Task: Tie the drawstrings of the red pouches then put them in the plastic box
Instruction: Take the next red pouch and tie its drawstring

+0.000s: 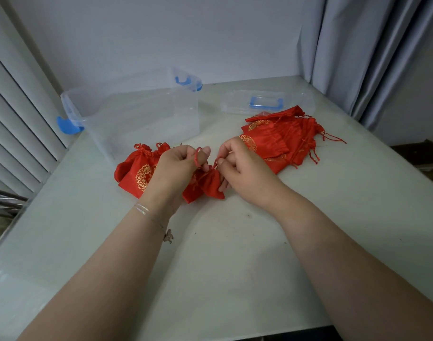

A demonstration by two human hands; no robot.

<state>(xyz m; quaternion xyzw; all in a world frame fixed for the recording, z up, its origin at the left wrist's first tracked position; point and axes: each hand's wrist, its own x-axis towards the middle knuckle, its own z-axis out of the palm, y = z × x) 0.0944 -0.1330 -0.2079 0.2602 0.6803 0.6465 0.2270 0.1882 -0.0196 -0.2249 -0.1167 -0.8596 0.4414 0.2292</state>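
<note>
- The left hand (176, 163) had its fingers curled, a loop of thin red drawstring (197, 157) wound round a fingertip and pinched by the thumb.
- The right hand (240, 166) pinched the other cord end between thumb and forefinger, remaining fingers bent.
- Between both hands sat one small satin red pouch (210, 187), shiny, its neck gathered, resting on the tabletop (223, 254).
- Behind the left hand lay two gathered pouches (136, 168) with gold round embroidery and frilled tops.
- To the right lay a flat pile of untied pouches (282, 134), cords trailing; their number could not be counted.
- One clear plastic box (136, 112), rectangular with blue latches, stood open behind the pouches.
- One clear lid (267, 102) with a blue handle lay beyond the pile.
</note>
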